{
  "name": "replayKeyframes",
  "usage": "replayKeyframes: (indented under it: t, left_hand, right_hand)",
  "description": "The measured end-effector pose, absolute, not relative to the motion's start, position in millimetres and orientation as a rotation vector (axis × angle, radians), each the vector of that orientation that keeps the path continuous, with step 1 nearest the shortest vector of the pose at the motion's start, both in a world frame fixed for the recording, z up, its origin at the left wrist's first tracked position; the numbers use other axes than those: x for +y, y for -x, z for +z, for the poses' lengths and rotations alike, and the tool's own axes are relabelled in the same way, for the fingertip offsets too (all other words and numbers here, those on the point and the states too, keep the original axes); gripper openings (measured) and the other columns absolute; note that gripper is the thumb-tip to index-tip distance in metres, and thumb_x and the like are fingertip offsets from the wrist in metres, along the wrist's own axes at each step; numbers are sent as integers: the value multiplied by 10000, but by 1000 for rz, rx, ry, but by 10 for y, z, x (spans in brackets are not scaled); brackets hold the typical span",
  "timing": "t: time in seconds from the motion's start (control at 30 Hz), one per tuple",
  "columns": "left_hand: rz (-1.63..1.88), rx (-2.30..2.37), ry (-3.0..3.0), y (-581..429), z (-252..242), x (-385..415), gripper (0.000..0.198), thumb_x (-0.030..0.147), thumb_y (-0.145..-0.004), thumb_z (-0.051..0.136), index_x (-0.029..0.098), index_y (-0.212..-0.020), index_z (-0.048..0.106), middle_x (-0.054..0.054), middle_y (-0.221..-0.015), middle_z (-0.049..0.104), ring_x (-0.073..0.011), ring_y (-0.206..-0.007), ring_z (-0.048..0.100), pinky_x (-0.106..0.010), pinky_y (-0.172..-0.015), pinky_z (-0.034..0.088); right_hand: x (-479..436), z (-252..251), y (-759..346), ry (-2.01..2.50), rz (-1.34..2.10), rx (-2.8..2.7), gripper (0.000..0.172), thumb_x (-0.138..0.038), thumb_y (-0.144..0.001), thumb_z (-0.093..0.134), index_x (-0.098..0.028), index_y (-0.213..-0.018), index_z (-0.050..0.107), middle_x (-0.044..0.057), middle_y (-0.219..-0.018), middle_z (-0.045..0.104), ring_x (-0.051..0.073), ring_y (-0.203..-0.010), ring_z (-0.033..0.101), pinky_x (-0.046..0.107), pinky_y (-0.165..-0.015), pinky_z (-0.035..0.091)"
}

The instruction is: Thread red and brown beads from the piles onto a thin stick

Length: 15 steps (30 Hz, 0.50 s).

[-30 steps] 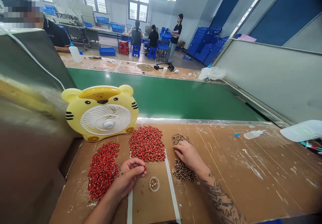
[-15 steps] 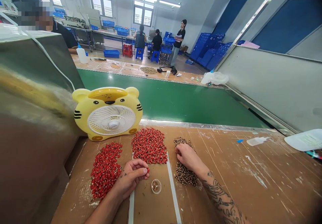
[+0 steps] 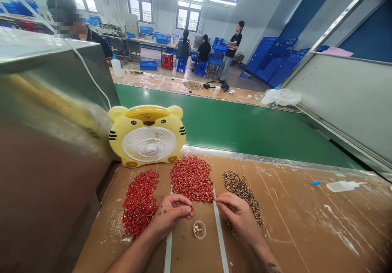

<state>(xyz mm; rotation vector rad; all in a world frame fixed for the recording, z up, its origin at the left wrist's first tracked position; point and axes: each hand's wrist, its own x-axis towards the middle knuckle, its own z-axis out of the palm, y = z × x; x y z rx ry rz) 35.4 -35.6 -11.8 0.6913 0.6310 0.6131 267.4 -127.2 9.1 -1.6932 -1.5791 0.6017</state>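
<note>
My left hand [image 3: 173, 215] is closed, pinching a small red piece [image 3: 192, 209] between thumb and fingertips. My right hand [image 3: 240, 213] is held in a pinch at the right-hand tape strip; anything between its fingertips is too small to make out. Just below and between both hands sits a small round clear cup [image 3: 199, 229] with a thin stick and a little brownish content. Beyond the hands lies a pile of small red pieces with pale tips [image 3: 191, 179]. Another red pile [image 3: 140, 203] is left of my left hand. Small dark-and-gold pieces [image 3: 243, 189] lie beyond and partly under my right hand.
A yellow animal-shaped fan [image 3: 147, 136] stands behind the red piles, beside a metal housing [image 3: 58, 113]. A green conveyor belt [image 3: 229, 126] crosses behind the cardboard-covered table [image 3: 294, 224]. A squeeze bottle [image 3: 343, 186] lies at right. Several people are across the belt.
My right hand has come away from the dark-and-gold pile, moving left and nearer my left hand, fingertips pinched. My left hand keeps its red piece. The camera view has turned left.
</note>
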Motion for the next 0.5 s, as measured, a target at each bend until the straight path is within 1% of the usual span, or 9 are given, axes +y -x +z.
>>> replayKeyframes:
  t: [0.03, 0.17, 0.27, 0.43, 0.5]
  left_hand:
    - [618, 641, -710, -359, -127, -353, 253, 272, -592, 889, 116, -736, 752, -45, -634, 718, -117, -579, 638, -218, -611, 487]
    - [638, 662, -779, -363, -147, -341, 217, 267, -617, 869, 119, -738, 765, -44, -622, 723, -121, -590, 639, -208, -603, 470]
    - [645, 652, -810, -354, -147, -339, 187, 245, -614, 860, 125, -728, 775, -35, -608, 720, -112, -567, 620, -206, -598, 462]
    - [656, 652, -863, -340, -141, -336, 134, 211, -625, 831, 139, -727, 784, -18, -603, 711, -111, -555, 602, -211, -599, 454]
    - [651, 668, -901, -340, -126, -331, 118, 199, -625, 820, 140, -722, 785, -18, -605, 710, -117, -563, 603, -214, -601, 453]
  right_hand:
    - [-1280, 93, -2552, 1623, 649, -1554, 153, -272, -918, 584, -228, -893, 728, 47, -902, 715, 196, -851, 664, 287, -773, 513]
    - [-1244, 117, -2151, 1480, 728, -1494, 97, -203, -886, 620, -219, -840, 704, 31, -855, 697, 180, -815, 655, 272, -759, 504]
    - [-1183, 168, -2023, 1488, 736, -1508, 101, -146, -865, 611, -209, -808, 667, 21, -827, 679, 169, -784, 642, 262, -737, 491]
    - [-1125, 248, -1986, 1496, 622, -1628, 143, -87, -842, 581, -202, -770, 626, 8, -773, 648, 156, -739, 618, 246, -693, 464]
    - [-1122, 263, -1979, 1477, 594, -1665, 155, -73, -841, 570, -204, -777, 622, 9, -781, 647, 155, -744, 614, 242, -688, 462]
